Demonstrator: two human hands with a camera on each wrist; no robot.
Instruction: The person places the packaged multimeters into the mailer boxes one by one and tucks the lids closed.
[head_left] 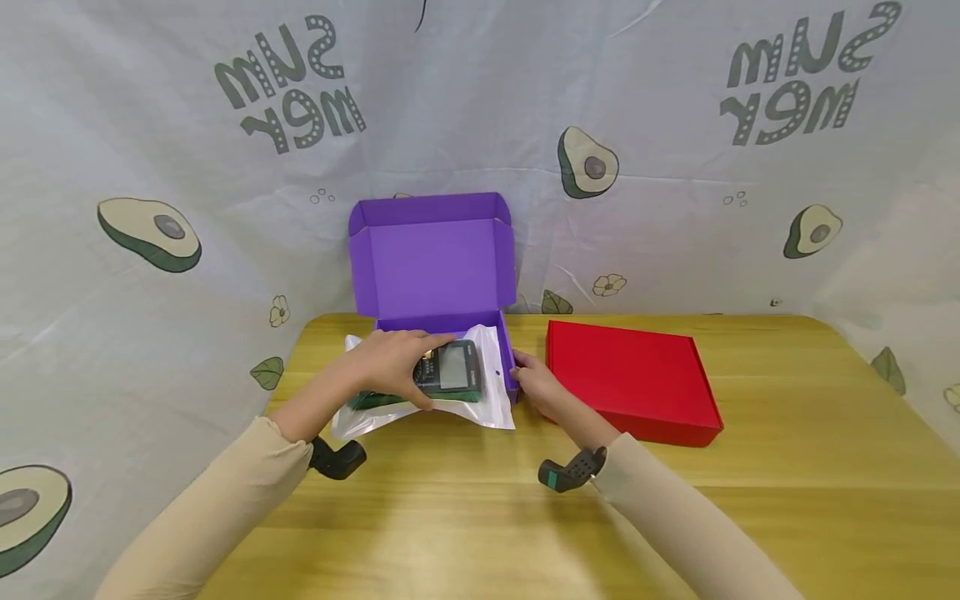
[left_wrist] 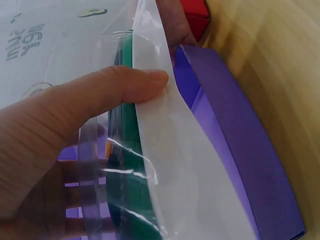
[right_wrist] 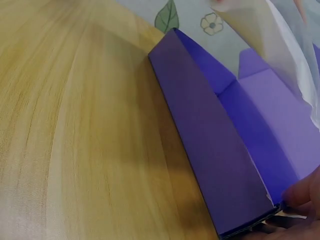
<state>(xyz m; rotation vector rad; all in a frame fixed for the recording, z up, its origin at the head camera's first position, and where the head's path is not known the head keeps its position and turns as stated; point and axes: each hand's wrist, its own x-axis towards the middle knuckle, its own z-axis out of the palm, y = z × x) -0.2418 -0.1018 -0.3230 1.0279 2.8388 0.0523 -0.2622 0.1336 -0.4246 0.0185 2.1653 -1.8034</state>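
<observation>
My left hand (head_left: 390, 362) grips a multimeter (head_left: 453, 367) with a dark face and green sides, sealed in a clear and white plastic bag (head_left: 491, 375). In the left wrist view the thumb presses the bag's white back, and the other fingers lie across the meter's front. The bag is above the front part of an open purple box (head_left: 435, 267), whose lid stands up at the back. At the box's right front corner, my right hand (head_left: 534, 383) pinches the wall; the right wrist view shows its thumb (right_wrist: 300, 194) inside the wall.
A closed red box (head_left: 626, 371) lies on the wooden table (head_left: 465, 517) to the right of the purple box. Behind the table hangs a pale cloth (head_left: 675, 217) printed with avocados and letters. Each wrist wears a black strap-mounted device (head_left: 573, 471).
</observation>
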